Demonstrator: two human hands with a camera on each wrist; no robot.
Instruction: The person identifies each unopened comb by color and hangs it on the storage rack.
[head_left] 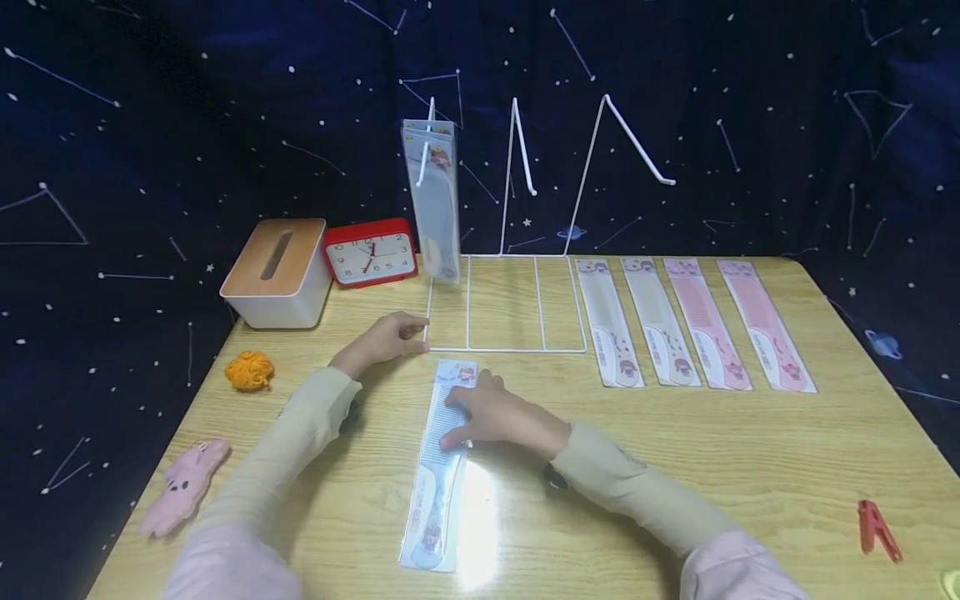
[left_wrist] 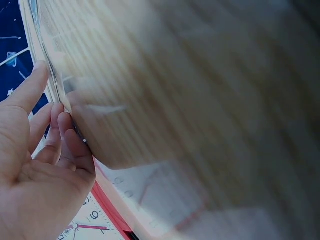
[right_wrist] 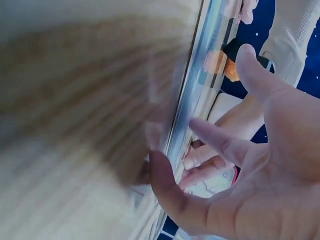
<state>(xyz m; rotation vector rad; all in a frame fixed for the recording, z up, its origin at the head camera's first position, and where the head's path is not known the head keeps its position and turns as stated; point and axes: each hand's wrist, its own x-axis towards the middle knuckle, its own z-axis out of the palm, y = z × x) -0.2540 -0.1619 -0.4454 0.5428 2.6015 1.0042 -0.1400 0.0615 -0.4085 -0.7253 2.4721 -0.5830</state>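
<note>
Packaged comb (head_left: pixel 437 467) flat on table (head_left: pixel 750 450), near centre. Right hand (head_left: pixel 491 415) resting on its far half, fingers spread and straight. Left hand (head_left: pixel 386 337) touching near-left corner of wire rack (head_left: pixel 506 304), fingers loosely together. One comb pack (head_left: pixel 435 196) hanging on rack's left hook.

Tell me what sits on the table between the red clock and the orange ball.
In the head view, the white tissue box with a wooden lid stands between the red clock and the orange ball.
</note>
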